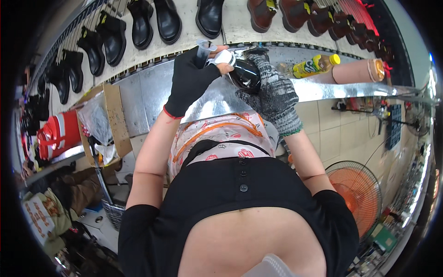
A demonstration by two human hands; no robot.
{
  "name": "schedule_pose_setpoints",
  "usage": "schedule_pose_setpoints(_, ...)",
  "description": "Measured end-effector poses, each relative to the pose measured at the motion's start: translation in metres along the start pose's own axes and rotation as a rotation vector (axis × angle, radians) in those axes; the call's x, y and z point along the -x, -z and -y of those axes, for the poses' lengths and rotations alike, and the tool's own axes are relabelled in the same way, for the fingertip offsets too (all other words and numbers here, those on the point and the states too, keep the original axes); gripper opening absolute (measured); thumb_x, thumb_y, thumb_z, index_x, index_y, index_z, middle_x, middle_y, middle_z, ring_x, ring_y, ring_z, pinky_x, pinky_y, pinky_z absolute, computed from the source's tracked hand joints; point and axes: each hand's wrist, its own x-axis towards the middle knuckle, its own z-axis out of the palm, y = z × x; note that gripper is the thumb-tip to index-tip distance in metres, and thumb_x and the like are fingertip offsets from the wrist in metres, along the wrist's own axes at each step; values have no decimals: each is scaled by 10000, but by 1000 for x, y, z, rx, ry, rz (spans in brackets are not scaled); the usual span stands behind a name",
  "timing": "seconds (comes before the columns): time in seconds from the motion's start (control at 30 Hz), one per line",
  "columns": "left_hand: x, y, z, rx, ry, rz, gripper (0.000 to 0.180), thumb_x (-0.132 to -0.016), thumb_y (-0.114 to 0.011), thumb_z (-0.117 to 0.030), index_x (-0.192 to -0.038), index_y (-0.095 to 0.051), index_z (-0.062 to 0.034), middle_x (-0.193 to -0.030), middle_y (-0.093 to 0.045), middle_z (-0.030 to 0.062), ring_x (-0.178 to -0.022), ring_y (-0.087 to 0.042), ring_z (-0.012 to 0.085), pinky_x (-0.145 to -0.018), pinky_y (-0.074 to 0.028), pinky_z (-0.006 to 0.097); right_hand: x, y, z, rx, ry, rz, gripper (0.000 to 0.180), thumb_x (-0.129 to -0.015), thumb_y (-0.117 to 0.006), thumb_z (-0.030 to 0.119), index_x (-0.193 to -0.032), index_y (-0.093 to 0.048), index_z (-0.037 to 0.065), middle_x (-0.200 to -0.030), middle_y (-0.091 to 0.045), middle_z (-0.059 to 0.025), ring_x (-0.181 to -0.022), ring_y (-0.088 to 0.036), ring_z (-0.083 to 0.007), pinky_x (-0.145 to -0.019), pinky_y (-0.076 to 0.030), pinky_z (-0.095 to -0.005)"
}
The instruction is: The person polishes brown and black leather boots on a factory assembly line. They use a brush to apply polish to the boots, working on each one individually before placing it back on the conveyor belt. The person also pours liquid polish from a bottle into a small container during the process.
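Note:
My left hand (191,76), in a black glove with bare fingertips, closes its thumb and fingers on a white cap (224,57). A clear, bluish plastic cup-like piece (203,51) also sits at those fingers. Against the white cap lies a glossy dark bottle (246,75), rounded and tilted. My right hand (274,92), in a grey and black knitted glove, wraps round the bottle's right side and hides part of it. Both hands are above a shiny metal work surface (154,99).
Black boots (168,23) and brown boots (295,16) line the conveyor ahead. Right of my hands lie a yellow-capped bottle (314,66) and a pinkish tumbler (355,71). A cardboard box (115,120) and a red bag (60,134) are at left; an orange fan (355,194) is at lower right.

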Motion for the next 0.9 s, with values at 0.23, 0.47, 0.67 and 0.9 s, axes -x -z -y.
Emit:
schedule_pose_setpoints(0.23,-10,14,-48,220,-25,575,420,-685,-754,-128,-1064,-612,-17,-1106,-623,214,-1049,-589,291,-908,-452,366,10,54,5,-544,-45,472,929,-486,-856,361,-1261,-496,-3,-1190,-583,-151,-1132,-544,-270,-964,-410,-333)
schedule_pose_setpoints(0.47,-35,-26,-76,365,-338,1053,172,-742,-776,-218,-769,-696,-68,-887,-664,265,-746,-690,304,-648,-553,331,36,-3,-27,-1480,-224,717,879,-511,-851,201,-1267,-467,-31,-1175,-581,-90,-1038,-544,-157,-936,-421,-281)
schedule_pose_setpoints(0.67,-30,-17,-62,109,-349,527,538,-876,-601,-233,-1338,-425,-20,-1281,-505,251,-607,-565,141,-598,-470,234,46,47,-39,-889,-469,304,474,-809,-609,142,-1249,-493,10,-1183,-578,-121,-1038,-576,-176,-896,-476,-291)
schedule_pose_setpoints(0.9,8,62,5,183,-127,14,434,-897,-551,-158,-1294,-454,-13,-1121,-589,224,-470,-382,43,-451,-320,174,66,143,-158,-586,-376,-687,521,-695,-775,157,-1157,-566,34,-1017,-655,-52,-975,-594,-179,-870,-464,-319)
